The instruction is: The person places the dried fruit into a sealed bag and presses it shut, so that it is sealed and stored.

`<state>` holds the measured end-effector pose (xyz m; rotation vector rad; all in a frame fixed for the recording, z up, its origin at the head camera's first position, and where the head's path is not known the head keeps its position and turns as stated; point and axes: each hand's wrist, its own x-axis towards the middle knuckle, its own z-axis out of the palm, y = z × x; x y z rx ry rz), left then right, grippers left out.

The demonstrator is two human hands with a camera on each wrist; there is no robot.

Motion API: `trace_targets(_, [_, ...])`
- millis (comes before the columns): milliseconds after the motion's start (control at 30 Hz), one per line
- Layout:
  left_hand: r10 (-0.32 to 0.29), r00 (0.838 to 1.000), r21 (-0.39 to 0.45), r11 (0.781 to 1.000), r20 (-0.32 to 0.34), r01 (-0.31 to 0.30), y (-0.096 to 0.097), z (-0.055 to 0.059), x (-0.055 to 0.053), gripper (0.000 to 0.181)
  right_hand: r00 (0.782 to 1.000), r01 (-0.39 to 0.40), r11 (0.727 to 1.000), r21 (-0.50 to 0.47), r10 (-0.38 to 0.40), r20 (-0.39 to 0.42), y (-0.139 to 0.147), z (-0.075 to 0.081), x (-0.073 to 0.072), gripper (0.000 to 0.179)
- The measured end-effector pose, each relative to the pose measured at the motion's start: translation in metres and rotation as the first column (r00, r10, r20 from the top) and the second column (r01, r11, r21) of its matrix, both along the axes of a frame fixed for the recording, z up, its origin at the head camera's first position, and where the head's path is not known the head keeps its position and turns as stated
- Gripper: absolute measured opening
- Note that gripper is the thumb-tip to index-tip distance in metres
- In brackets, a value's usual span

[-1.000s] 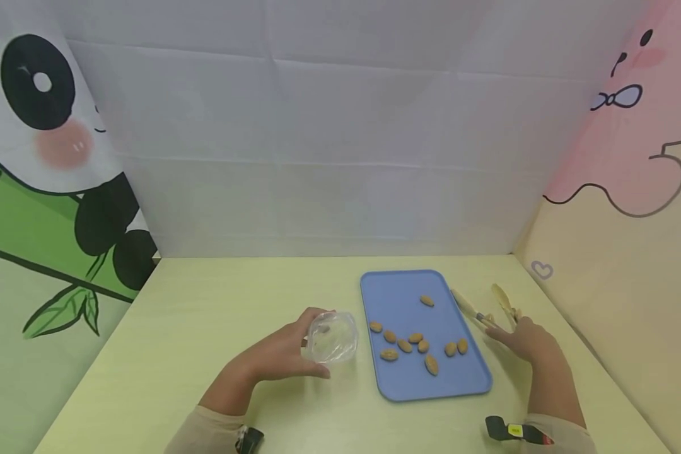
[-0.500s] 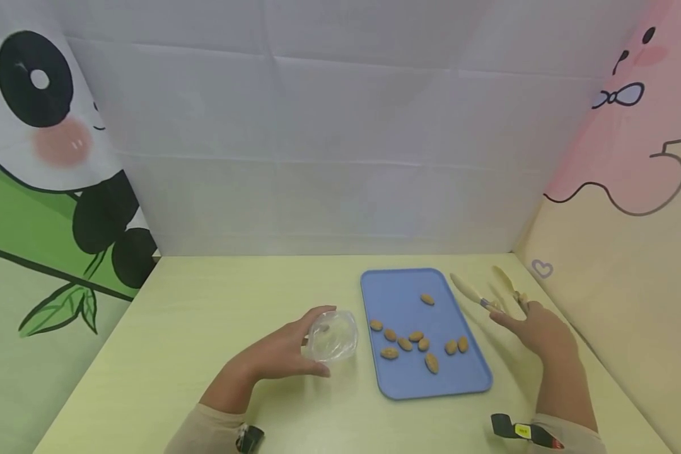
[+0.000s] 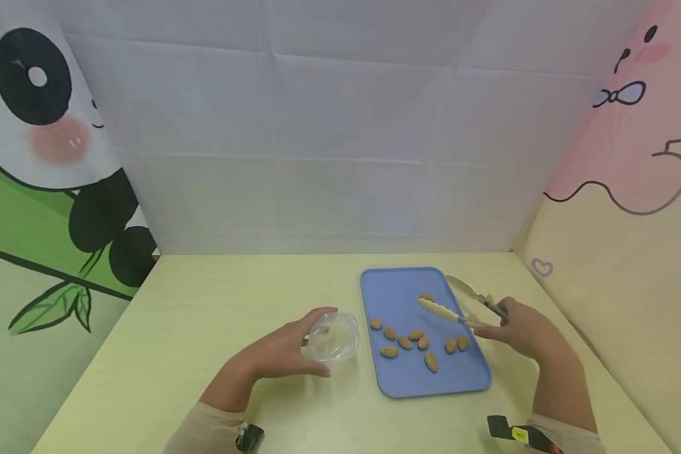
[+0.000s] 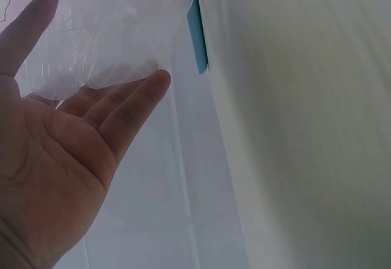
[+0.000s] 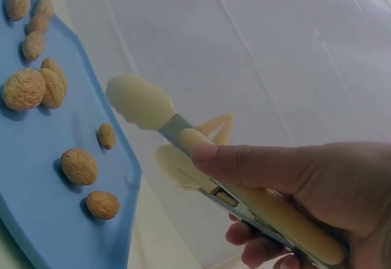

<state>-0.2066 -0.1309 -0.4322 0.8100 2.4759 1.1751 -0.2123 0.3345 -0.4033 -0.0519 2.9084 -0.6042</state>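
Note:
My left hand [image 3: 284,350] curves round a clear plastic cup [image 3: 333,337] to the left of the tray, fingers along its far side and thumb at the near side. In the left wrist view the cup [image 4: 122,43] rests against the fingers. My right hand [image 3: 528,328] grips a pair of tongs [image 5: 244,195] with metal arms and cream tips, the thumb pressed along one arm. The tips [image 3: 438,309] are spread apart; one overlaps the blue tray near a nut [image 3: 427,296], the other reaches past the tray's right edge. Several brown, wrinkled nuts [image 5: 79,166] lie on the tray.
The blue tray [image 3: 391,381] lies on the pale yellow table [image 3: 232,284], right of the cup. A white sheet [image 3: 340,157] stands behind the table. Printed panels flank it, a panda on the left [image 3: 34,75] and a pink figure on the right [image 3: 630,164].
My right hand has lifted the tongs and turned them leftward, so one tip now overlaps the tray's upper right. The left hand and cup have stayed put.

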Motion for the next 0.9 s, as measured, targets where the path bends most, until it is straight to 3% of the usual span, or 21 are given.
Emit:
trace_targets(433, [0.006,1.0,-0.008,1.0,0.001,-0.006,0.0,0.003,0.001,0.1,0.999,-0.032,0.998,0.051,0.031,0.015,-0.004,-0.007,-0.005,0.056])
trace_targets(900, [0.003,1.0,-0.005,1.0,-0.014,-0.004,-0.001,0.003,0.001,0.099,0.999,-0.046,0.996,0.07,0.048,-0.024,-0.004,-0.017,-0.01,0.048])
